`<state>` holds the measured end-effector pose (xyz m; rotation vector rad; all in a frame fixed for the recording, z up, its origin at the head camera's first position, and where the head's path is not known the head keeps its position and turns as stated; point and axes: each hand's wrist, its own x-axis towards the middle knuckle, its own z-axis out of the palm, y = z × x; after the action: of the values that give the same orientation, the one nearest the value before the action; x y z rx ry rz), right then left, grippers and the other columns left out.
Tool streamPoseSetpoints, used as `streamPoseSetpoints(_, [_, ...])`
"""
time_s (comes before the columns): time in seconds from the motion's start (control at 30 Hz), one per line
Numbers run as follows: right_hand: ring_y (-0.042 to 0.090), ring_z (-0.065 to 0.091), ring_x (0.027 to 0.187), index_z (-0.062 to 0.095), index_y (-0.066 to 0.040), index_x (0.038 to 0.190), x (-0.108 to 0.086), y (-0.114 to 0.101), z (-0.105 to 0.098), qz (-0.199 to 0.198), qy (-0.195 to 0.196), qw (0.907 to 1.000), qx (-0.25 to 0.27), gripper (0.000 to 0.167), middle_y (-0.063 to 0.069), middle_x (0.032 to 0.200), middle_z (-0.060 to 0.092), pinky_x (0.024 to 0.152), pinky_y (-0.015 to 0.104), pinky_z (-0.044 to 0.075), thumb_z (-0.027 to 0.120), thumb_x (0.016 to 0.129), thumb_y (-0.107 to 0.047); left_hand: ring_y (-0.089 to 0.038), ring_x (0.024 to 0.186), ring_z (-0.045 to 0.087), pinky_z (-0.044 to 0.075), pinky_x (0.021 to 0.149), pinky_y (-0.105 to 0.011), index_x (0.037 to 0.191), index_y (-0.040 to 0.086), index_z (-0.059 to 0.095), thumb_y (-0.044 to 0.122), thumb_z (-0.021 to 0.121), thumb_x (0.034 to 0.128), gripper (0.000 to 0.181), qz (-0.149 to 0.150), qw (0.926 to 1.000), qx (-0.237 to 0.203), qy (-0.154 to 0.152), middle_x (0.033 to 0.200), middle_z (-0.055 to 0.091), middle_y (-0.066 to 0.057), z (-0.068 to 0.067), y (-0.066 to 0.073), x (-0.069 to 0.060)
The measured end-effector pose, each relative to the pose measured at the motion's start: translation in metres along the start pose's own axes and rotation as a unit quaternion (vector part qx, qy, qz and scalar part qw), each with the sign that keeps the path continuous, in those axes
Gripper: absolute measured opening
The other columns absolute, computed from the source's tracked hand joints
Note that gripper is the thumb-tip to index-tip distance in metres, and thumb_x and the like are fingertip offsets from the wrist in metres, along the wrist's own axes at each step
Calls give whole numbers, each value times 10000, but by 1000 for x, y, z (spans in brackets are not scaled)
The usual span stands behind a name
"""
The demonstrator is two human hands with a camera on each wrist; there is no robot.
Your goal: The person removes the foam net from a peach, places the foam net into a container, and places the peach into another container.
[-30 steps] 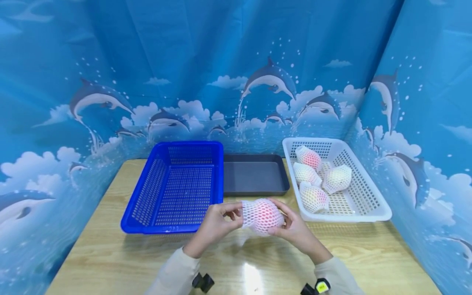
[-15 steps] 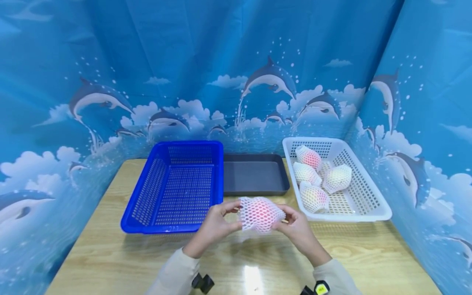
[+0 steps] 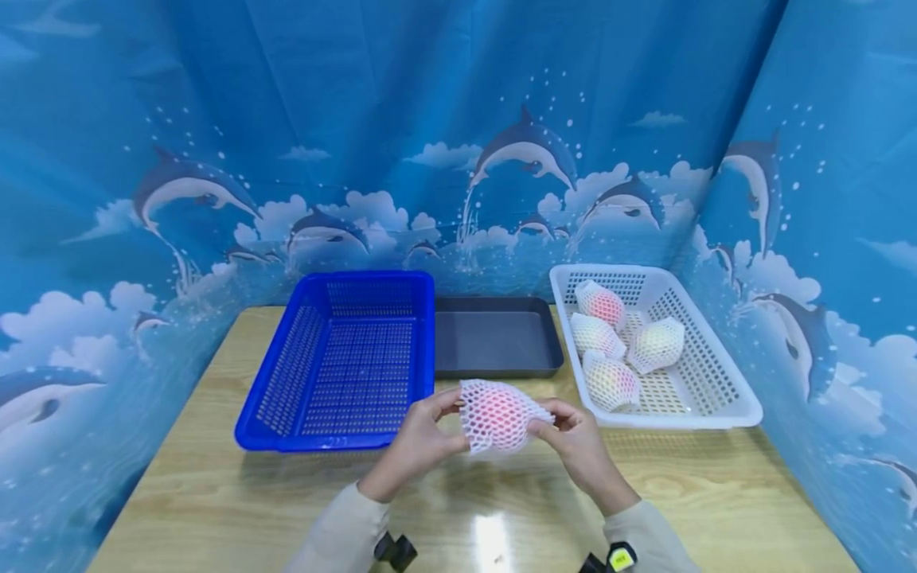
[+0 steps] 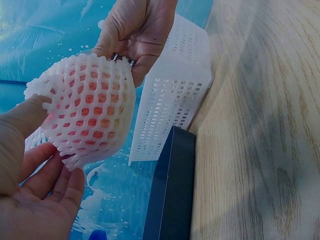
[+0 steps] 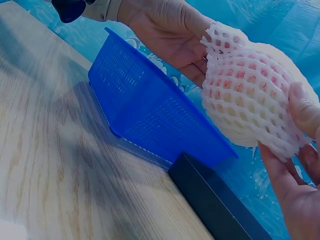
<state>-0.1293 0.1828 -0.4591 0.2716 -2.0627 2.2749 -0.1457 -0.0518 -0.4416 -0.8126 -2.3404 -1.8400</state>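
Observation:
Both hands hold a white foam fruit net [image 3: 473,398] in front of the trays in the head view. Inside it is a round red and pale-yellow fruit [image 3: 499,415], seen only through the mesh. My left hand [image 3: 421,438] pinches the net's wide left end between thumb and fingers. The narrow right end is pinched by my right hand [image 3: 582,447]. In the left wrist view, mesh [image 4: 92,107] covers the fruit all round. The right wrist view shows the right thumb [image 5: 300,102] on one end of the mesh.
A blue perforated basket [image 3: 247,426] stands at left on the wooden table [image 3: 494,509]. Beside it lies a dark shallow tray [image 3: 497,338]. At right, a white basket [image 3: 716,390] contains several netted fruits [image 3: 610,380]. A dolphin-print curtain [image 3: 401,119] hangs behind.
The right fingers have shifted from around the fruit to the narrow end of the net. The fruit now sits slightly further left, and the net's left end is spread wider.

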Motion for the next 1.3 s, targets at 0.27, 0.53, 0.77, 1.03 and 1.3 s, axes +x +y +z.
streamPoseSetpoints(0.27, [118,554,1163,331,24,1452,3,-2,-9,-254,-1438,9892,-110,685,246,1453,365,931,262,512,658,850,44,-363,969,645,523,938,-358,1154,-94,620,-144,662,693,466,-174,9996,-206,82,1075,663,-224,0,-1,3])
streamPoseSetpoints(0.53, [118,521,1208,391,-72,1452,9,-7,-7,-456,-1743,9801,-837,796,224,1444,408,971,276,487,783,761,-36,-393,982,633,522,941,-364,1176,-132,586,-162,632,678,500,-149,9990,-417,-43,1098,641,-259,1,-1,5])
streamPoseSetpoints(0.77, [190,622,1033,470,6,1361,8,-10,-6,-277,-1696,9823,-743,713,198,1297,527,825,371,573,802,733,-51,-216,1055,607,510,956,-323,1192,-94,596,-138,677,673,527,30,9991,-396,-163,1155,639,-221,4,1,6])
streamPoseSetpoints(1.03, [126,654,898,559,107,1206,6,-5,-5,-376,-1215,9898,-642,572,-46,1100,663,743,311,590,798,692,36,-152,938,627,540,883,-282,1154,-48,628,-118,697,661,503,0,9996,-191,-190,1087,662,-177,2,2,4])
streamPoseSetpoints(1.3, [93,660,897,681,-37,856,1,-1,0,-284,-624,9967,-437,206,-42,974,700,751,269,584,772,703,66,-174,915,571,542,791,-309,1099,25,669,-64,754,615,499,36,9979,617,-170,1055,669,-83,-1,4,-1])
